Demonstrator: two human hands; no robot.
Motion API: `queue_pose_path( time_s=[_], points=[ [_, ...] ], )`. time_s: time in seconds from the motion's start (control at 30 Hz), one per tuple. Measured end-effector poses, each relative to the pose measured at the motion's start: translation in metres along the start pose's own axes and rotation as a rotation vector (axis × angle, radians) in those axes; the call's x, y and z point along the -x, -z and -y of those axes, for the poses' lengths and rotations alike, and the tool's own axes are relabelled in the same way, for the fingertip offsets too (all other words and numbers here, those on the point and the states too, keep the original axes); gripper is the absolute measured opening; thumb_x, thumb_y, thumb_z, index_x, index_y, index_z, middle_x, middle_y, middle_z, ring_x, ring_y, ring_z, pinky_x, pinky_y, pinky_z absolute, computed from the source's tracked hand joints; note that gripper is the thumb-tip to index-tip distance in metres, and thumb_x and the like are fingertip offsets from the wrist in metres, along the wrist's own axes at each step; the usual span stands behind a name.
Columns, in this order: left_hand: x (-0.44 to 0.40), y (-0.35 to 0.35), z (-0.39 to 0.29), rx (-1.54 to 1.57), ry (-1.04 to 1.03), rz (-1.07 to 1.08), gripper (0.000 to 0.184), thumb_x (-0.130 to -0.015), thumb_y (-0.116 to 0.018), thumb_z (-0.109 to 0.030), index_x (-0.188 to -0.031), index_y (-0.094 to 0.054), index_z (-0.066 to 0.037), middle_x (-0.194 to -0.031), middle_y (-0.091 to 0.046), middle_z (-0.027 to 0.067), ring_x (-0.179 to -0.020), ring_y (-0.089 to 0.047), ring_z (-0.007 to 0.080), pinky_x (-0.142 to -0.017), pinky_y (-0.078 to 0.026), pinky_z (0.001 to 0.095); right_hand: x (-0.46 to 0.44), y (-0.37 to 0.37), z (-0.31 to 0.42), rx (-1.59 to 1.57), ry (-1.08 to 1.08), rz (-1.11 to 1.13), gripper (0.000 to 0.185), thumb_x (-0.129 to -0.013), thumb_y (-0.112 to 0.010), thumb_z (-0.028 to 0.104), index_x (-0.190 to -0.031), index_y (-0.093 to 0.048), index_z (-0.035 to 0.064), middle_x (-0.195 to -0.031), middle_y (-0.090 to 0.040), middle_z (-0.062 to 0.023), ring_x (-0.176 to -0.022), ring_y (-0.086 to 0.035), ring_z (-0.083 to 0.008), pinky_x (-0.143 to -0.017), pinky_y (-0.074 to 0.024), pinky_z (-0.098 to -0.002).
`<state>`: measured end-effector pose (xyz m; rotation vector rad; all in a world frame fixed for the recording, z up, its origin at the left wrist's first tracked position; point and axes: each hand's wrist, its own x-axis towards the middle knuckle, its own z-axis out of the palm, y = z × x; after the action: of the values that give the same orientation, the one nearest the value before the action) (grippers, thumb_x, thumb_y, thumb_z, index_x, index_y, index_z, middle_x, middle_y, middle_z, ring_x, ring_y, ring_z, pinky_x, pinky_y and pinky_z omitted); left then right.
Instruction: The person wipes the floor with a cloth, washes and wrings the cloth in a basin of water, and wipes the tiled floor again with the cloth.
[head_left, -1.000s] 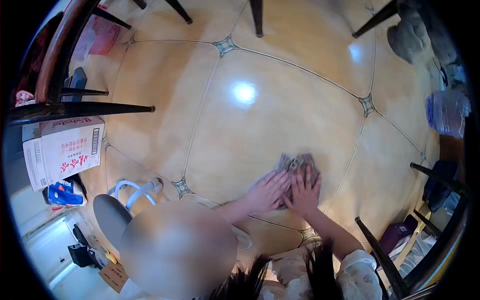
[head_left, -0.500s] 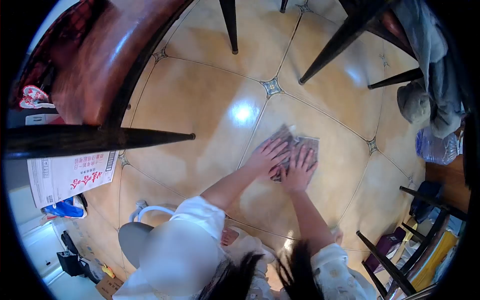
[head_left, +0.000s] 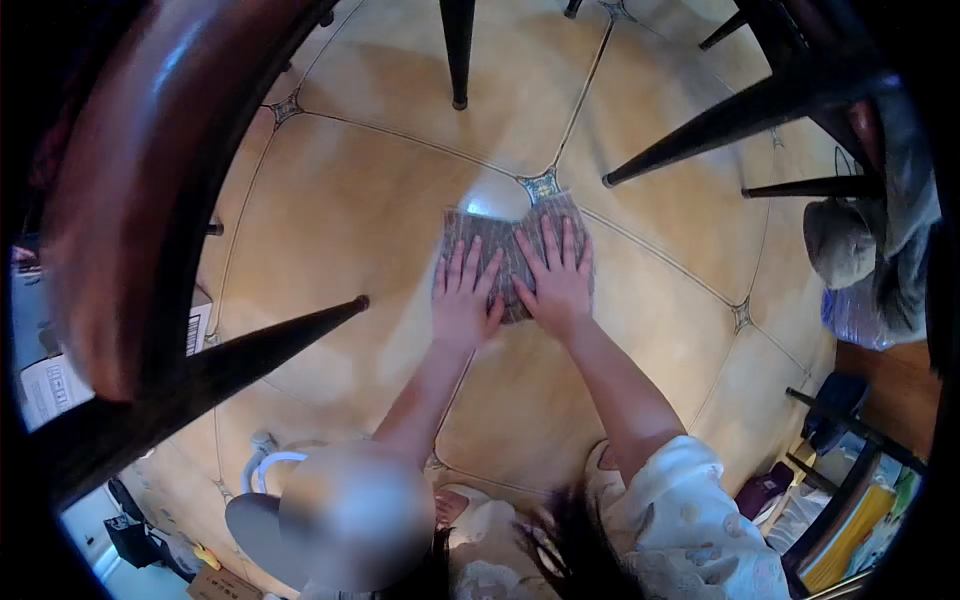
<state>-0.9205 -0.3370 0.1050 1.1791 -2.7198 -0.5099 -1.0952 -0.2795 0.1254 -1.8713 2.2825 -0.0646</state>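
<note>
A brownish-grey striped cloth (head_left: 512, 262) lies spread on the tiled floor (head_left: 350, 210), its upper right corner close to a patterned tile inset. My left hand (head_left: 465, 295) presses flat on the cloth's left part with fingers spread. On the right part rests my right hand (head_left: 555, 275), palm down, its fingers also apart and pointing away from me. Neither hand grips the cloth. Both thumbs point inward toward the cloth's middle.
Dark chair legs reach in from the left (head_left: 290, 340), top (head_left: 457, 60) and right (head_left: 700, 135). Grey fabric (head_left: 840, 243) hangs at the right. A cardboard box (head_left: 55, 388) stands at the left, and a round grey object (head_left: 265, 535) is at the lower left.
Both hands and the cloth have moved forward and left across the floor. The cloth is spread wider than before, and the hands are farther apart. The view has shifted.
</note>
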Motion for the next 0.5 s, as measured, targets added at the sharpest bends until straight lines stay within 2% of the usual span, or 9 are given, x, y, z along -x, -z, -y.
queue_pose_path(
  time_s=[0.1, 0.2, 0.3, 0.43, 0.5],
  points=[
    [-0.045, -0.001, 0.005, -0.007, 0.006, -0.044, 0.073, -0.087, -0.062, -0.032, -0.153, -0.034, -0.021, -0.161, -0.024, 0.0134, -0.149, -0.021, 0.0322, -0.119, -0.016, 0.0540, -0.045, -0.003, -0.015, -0.009, -0.007, -0.082, 0.069, -0.093, -0.054, 0.045, -0.155, -0.030, 0.0273, -0.163, -0.017, -0.0149, -0.150, -0.010, -0.0409, -0.118, -0.0074, -0.0608],
    [-0.091, -0.008, 0.007, -0.069, 0.000, -0.061, 0.070, -0.089, -0.054, -0.030, -0.154, -0.030, -0.015, -0.161, -0.024, 0.0129, -0.149, -0.020, 0.0306, -0.121, -0.016, 0.0503, -0.089, -0.004, -0.033, -0.098, -0.010, -0.157, 0.069, -0.093, -0.053, 0.044, -0.155, -0.029, 0.0259, -0.163, -0.018, -0.0148, -0.150, -0.010, -0.0403, -0.120, -0.0074, -0.0568],
    [-0.146, -0.015, 0.008, -0.076, -0.030, -0.124, 0.069, -0.091, -0.051, -0.028, -0.154, -0.029, -0.011, -0.160, -0.025, 0.0134, -0.149, -0.021, 0.0302, -0.121, -0.017, 0.0476, -0.137, -0.008, -0.048, -0.051, -0.052, -0.197, 0.069, -0.094, -0.048, 0.049, -0.156, -0.027, 0.0253, -0.163, -0.018, -0.0124, -0.151, -0.010, -0.0377, -0.119, -0.0076, -0.0582],
    [-0.207, -0.013, 0.016, -0.070, -0.069, -0.181, 0.066, -0.092, -0.049, -0.025, -0.153, -0.029, -0.010, -0.159, -0.027, 0.0145, -0.147, -0.025, 0.0325, -0.121, -0.017, 0.0478, -0.184, -0.005, -0.065, 0.028, -0.114, -0.180, 0.067, -0.095, -0.044, 0.046, -0.156, -0.027, 0.0252, -0.163, -0.018, -0.0113, -0.151, -0.011, -0.0371, -0.119, -0.0079, -0.0586],
    [-0.229, -0.017, 0.021, -0.095, -0.053, -0.185, 0.066, -0.092, -0.048, -0.029, -0.153, -0.030, -0.011, -0.160, -0.027, 0.0123, -0.148, -0.023, 0.0286, -0.122, -0.017, 0.0457, -0.203, -0.001, -0.074, 0.042, -0.115, -0.174, 0.067, -0.095, -0.043, 0.045, -0.156, -0.026, 0.0250, -0.164, -0.018, -0.0108, -0.151, -0.011, -0.0365, -0.119, -0.0078, -0.0586]
  ],
)
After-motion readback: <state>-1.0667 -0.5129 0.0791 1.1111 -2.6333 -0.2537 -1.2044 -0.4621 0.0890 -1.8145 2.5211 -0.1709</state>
